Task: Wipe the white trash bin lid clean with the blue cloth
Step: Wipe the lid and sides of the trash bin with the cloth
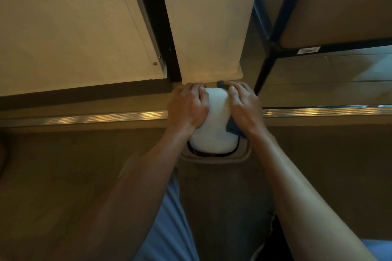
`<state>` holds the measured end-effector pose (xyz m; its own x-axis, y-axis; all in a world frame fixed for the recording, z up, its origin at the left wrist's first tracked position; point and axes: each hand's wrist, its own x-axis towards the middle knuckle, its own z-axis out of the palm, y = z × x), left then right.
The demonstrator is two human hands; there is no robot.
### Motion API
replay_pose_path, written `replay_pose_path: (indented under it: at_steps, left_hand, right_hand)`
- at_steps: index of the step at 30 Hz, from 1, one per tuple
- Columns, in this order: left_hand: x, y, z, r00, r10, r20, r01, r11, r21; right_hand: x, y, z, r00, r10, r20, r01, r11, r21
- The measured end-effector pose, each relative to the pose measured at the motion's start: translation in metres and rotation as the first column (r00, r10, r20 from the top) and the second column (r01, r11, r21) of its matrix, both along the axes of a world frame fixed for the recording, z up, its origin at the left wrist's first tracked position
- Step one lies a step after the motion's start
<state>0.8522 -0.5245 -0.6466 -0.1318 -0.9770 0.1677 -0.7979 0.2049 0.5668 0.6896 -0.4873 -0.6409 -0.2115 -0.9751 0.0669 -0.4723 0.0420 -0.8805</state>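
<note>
The white trash bin lid (215, 125) is raised over the bin's beige rim (214, 158), on the floor against the wall. My left hand (187, 107) grips the lid's left edge, fingers curled over its far end. My right hand (242, 105) lies on the lid's right side and holds the blue cloth (233, 127) against it. One corner of the cloth sticks out below my palm, and a dark bit shows past my fingertips at the lid's far corner.
A white wall panel (210, 27) rises right behind the bin, with a white door and dark gap (157, 23) to its left. A black metal shelf frame (267, 59) stands to the right. A metal floor strip (84, 117) runs across.
</note>
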Motion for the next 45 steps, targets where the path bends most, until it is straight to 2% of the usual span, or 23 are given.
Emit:
replay_pose_path:
  at_steps: [3,7,9,12,14,16,19,22,24,26,30,32,37,40,45]
  left_hand:
    - [-0.001,0.001,0.003,1.0,-0.007,-0.006,0.008,1.0,0.013]
    - [0.0,0.003,0.006,0.999,-0.033,0.025,0.033,0.999,0.0]
    - [0.0,0.004,0.005,0.998,-0.053,0.021,0.053,0.998,-0.013]
    - [0.0,0.004,0.005,0.999,-0.044,0.017,0.045,0.999,-0.029]
    - [-0.001,0.001,0.004,0.999,-0.026,0.032,0.027,0.999,-0.036]
    - [-0.002,0.001,0.003,0.999,-0.009,0.047,0.011,0.999,-0.042]
    - [-0.002,0.001,0.002,0.999,-0.012,0.049,0.014,0.999,-0.039]
    - [-0.001,-0.001,0.001,0.999,-0.007,0.038,0.008,1.0,-0.028]
    - [-0.001,0.0,0.002,1.0,-0.01,0.029,0.011,1.0,-0.023]
    - [-0.001,0.001,0.003,1.0,-0.021,0.02,0.022,1.0,-0.018]
    - [-0.001,0.0,0.004,0.999,-0.032,0.018,0.032,0.999,-0.017]
    - [-0.001,0.0,0.004,1.0,-0.021,0.013,0.022,1.0,-0.019]
    - [-0.003,0.001,0.005,1.0,-0.008,0.013,0.008,1.0,-0.027]
    - [-0.002,-0.001,0.004,1.0,-0.006,0.01,0.006,1.0,-0.029]
    - [-0.001,0.001,0.002,1.0,-0.003,-0.01,0.003,1.0,-0.024]
  right_hand:
    - [-0.001,0.026,-0.019,0.99,-0.059,0.125,0.065,0.997,-0.048]
    - [-0.001,0.015,-0.015,0.965,-0.157,0.21,0.138,0.985,0.103]
    - [-0.014,-0.003,-0.006,0.976,-0.115,0.187,0.075,0.975,0.208]
    - [-0.024,-0.026,0.011,0.996,0.057,0.076,-0.076,0.955,0.285]
    - [-0.02,-0.034,0.016,0.99,0.143,-0.011,-0.136,0.961,0.239]
    - [-0.015,-0.032,0.016,0.988,0.156,-0.014,-0.153,0.978,0.142]
    - [-0.017,-0.019,0.012,0.99,0.083,0.118,-0.089,0.995,0.046]
    - [-0.015,-0.001,-0.003,0.972,-0.024,0.233,0.005,0.997,0.082]
    - [-0.015,0.007,-0.008,0.962,-0.092,0.256,0.063,0.991,0.12]
    - [-0.021,-0.001,-0.002,0.978,-0.07,0.195,0.036,0.984,0.177]
    - [-0.024,-0.039,0.023,0.979,0.197,-0.047,-0.17,0.928,0.332]
    - [-0.013,-0.043,0.026,0.953,0.242,-0.184,-0.185,0.941,0.282]
    - [0.003,0.005,0.009,0.966,0.1,-0.24,-0.124,0.989,-0.084]
    - [0.022,0.042,-0.009,0.964,-0.062,-0.258,0.032,0.992,-0.119]
    - [0.044,0.082,-0.026,0.967,-0.218,-0.128,0.213,0.976,-0.051]
